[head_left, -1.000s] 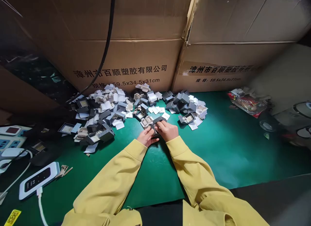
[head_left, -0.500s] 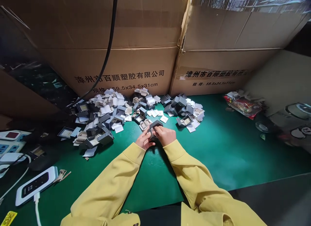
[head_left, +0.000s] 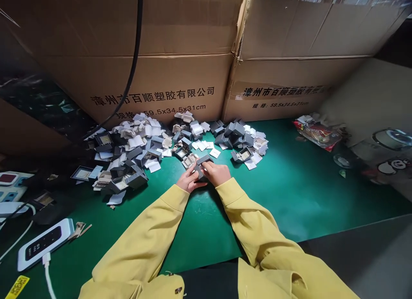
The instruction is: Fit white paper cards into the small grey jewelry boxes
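Note:
A small dark grey box (head_left: 204,159) is between my two hands, above the green table near the middle of the view. My left hand (head_left: 188,179) grips it from the left, thumb against its near side. From the right, my right hand (head_left: 219,173) has its fingers bent at the box; their tips are partly hidden, and I cannot tell whether they reach inside. Just beyond the hands lie a beige moulded insert (head_left: 189,160) and several white paper squares (head_left: 215,153).
Heaps of grey boxes and white paper pieces (head_left: 135,149) lie left, with another heap of boxes (head_left: 236,134) right of centre. Large cartons (head_left: 154,76) wall the back. A white device (head_left: 45,244) with a cable sits left, a red plastic packet (head_left: 317,134) far right.
The grey box has turned slightly in my hands, and my left thumb has shifted along it. The whole view has moved a little; the heaps look unchanged.

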Demonstrator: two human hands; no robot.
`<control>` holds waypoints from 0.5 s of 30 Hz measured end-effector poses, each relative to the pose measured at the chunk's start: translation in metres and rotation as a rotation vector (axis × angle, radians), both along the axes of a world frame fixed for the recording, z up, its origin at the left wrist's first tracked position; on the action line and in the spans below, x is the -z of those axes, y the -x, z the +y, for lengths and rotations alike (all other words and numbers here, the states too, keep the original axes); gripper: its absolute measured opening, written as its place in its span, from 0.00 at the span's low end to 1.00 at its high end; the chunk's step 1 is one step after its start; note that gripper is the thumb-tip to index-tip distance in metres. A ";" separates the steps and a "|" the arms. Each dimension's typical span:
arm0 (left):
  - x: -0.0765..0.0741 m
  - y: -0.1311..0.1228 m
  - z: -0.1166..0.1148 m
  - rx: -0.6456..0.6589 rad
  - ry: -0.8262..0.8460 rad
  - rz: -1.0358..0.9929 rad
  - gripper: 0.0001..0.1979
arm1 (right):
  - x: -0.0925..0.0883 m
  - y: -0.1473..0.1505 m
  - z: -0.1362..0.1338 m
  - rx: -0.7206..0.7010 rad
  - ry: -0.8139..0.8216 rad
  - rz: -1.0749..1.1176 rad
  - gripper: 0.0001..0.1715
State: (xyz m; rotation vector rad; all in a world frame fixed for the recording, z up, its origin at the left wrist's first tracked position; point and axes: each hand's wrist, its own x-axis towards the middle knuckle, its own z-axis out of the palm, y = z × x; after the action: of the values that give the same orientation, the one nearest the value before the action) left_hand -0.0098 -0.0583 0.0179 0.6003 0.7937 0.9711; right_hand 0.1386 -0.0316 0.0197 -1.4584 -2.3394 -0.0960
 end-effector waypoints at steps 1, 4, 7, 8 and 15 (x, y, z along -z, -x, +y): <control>0.000 0.000 0.000 0.002 0.003 0.015 0.34 | 0.000 -0.002 0.001 -0.002 0.013 0.000 0.17; 0.002 -0.001 -0.001 0.030 -0.002 0.044 0.34 | 0.001 -0.005 0.000 0.018 0.018 0.032 0.18; 0.005 -0.001 -0.002 0.077 -0.042 0.047 0.36 | 0.004 -0.003 -0.003 0.057 -0.019 0.060 0.19; 0.006 -0.001 -0.002 0.093 -0.056 0.047 0.37 | 0.005 -0.002 -0.004 0.064 -0.033 0.066 0.19; 0.007 0.003 0.002 0.113 -0.071 0.048 0.38 | 0.013 0.006 -0.001 0.081 -0.019 0.086 0.17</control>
State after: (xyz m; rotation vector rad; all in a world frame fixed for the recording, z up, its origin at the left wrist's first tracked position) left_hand -0.0125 -0.0567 0.0112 0.7252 0.7622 0.8864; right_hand 0.1330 -0.0330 0.0063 -1.5179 -2.2056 -0.0747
